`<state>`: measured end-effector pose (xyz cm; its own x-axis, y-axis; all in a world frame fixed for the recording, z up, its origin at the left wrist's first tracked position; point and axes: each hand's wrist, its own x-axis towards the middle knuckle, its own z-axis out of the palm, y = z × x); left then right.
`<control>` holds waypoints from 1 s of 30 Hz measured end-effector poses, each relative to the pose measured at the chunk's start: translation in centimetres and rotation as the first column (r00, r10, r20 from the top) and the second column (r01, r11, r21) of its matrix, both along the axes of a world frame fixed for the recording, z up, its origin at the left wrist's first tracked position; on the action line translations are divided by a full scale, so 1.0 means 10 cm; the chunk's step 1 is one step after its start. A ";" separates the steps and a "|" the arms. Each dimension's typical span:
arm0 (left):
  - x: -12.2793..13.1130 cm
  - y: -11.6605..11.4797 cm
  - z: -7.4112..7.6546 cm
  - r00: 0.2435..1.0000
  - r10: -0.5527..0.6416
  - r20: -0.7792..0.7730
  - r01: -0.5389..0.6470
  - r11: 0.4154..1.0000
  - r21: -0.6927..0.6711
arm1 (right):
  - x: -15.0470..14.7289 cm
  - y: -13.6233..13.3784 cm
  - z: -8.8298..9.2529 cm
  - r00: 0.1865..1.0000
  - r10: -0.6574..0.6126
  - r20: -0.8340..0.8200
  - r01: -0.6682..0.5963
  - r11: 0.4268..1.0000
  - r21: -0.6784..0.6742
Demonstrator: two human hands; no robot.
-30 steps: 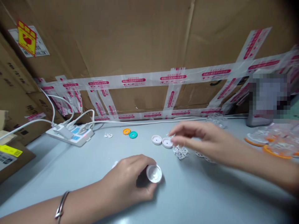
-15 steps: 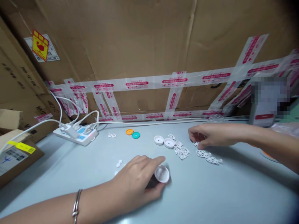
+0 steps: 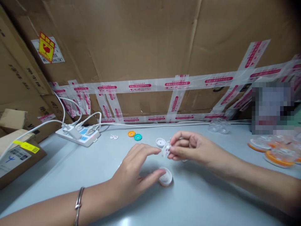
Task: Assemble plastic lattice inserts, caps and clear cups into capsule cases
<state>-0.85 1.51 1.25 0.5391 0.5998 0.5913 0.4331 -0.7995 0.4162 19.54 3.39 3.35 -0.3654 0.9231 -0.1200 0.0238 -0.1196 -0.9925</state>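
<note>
Since the earlier frame, the right hand (image 3: pixel 196 147) has come in from the scattered cut-out parts to the middle of the table (image 3: pixel 202 197), and the left hand (image 3: pixel 134 169) has raised its forefinger away from the white cup (image 3: pixel 166 178). The right thumb and fingertips make a narrow pinch on a small white piece (image 3: pixel 166 149), held up off the surface, probably so its near side is free for the other hand; blur hides its exact form. The left grip is spread wide: the thumb rests at the cup's rim, seemingly to steady it, while the forefinger points to the piece, though whether it touches I cannot tell. The cup stands upright below the pinch, hollow facing up, which appears to keep its inside within reach. A shallow white disc (image 3: pixel 161 142) lies behind, near an orange ring (image 3: pixel 131 134) and a teal ring (image 3: pixel 138 137), perhaps set back to leave working room.
</note>
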 end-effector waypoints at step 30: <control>-0.01 0.13 -0.10 0.974 0.130 0.187 -0.072 0.955 -0.289 | 0.33 0.67 -0.48 0.843 -0.200 0.500 -0.039 0.904 0.426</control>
<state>-0.98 2.79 0.27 0.3545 0.8010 0.4824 0.3893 -0.5955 0.7028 22.88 10.11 -1.47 -0.2792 0.9527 0.1203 0.5579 0.2630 -0.7871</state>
